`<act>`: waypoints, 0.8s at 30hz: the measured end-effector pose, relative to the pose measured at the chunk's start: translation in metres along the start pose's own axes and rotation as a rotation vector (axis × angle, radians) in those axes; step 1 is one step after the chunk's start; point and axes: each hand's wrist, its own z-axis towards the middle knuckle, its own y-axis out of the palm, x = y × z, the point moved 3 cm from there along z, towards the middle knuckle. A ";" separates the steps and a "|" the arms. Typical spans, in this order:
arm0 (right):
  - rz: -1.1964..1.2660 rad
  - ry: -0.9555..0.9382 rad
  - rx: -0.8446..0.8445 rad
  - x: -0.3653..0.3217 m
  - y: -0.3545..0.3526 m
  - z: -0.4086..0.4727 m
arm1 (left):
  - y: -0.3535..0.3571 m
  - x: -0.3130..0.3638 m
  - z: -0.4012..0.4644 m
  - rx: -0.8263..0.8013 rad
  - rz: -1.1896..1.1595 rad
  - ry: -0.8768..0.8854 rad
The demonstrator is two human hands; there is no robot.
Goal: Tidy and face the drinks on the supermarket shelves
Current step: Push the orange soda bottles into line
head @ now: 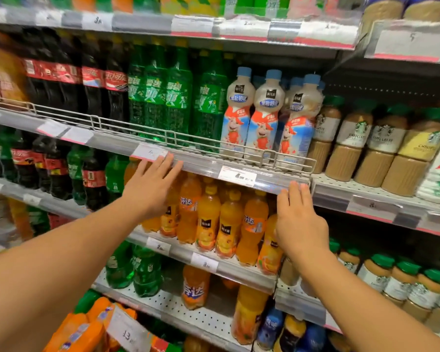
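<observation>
Both empty, my left hand [150, 185] and right hand [299, 219] reach forward with fingers straight and spread, fingertips at the clear price rail [239, 171] along the front edge of the shelf. Just behind and below my hands stand the orange drink bottles [208, 214], crowded on their shelf. Above the rail, behind a wire guard [173, 138], are white milk-drink bottles [262, 115], green soda bottles [163, 90] and cola bottles [92, 80].

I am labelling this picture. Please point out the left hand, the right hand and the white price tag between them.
left hand [150, 189]: head view, back of hand.
right hand [299, 219]: head view, back of hand.
white price tag [237, 176]: head view, tag's middle.
</observation>
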 end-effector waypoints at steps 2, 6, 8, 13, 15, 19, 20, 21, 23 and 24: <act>0.025 0.072 0.035 -0.006 -0.001 -0.002 | 0.016 0.001 0.001 0.082 -0.074 0.000; -0.040 0.234 0.072 -0.030 -0.012 -0.004 | 0.035 -0.004 0.006 0.218 -0.114 0.076; -0.111 0.190 0.087 -0.048 -0.017 0.005 | 0.040 -0.013 0.010 0.271 -0.127 0.174; -0.069 0.137 0.020 -0.096 -0.014 0.025 | 0.055 -0.021 0.004 0.268 -0.208 0.287; -0.134 0.183 0.010 -0.103 -0.010 0.027 | 0.072 -0.017 -0.013 0.193 -0.260 0.348; -0.173 0.252 0.045 -0.111 -0.005 0.027 | 0.113 -0.025 -0.038 -0.022 -0.277 0.374; -0.156 0.274 0.056 -0.114 -0.004 0.027 | 0.113 -0.029 -0.033 -0.026 -0.291 0.341; -0.135 0.297 0.065 -0.116 -0.002 0.028 | 0.110 -0.032 -0.024 -0.006 -0.297 0.320; -0.120 0.318 0.080 -0.118 -0.001 0.028 | 0.098 -0.037 0.001 0.085 -0.301 0.287; -0.115 0.312 0.086 -0.117 0.000 0.028 | 0.092 -0.039 0.014 0.121 -0.308 0.268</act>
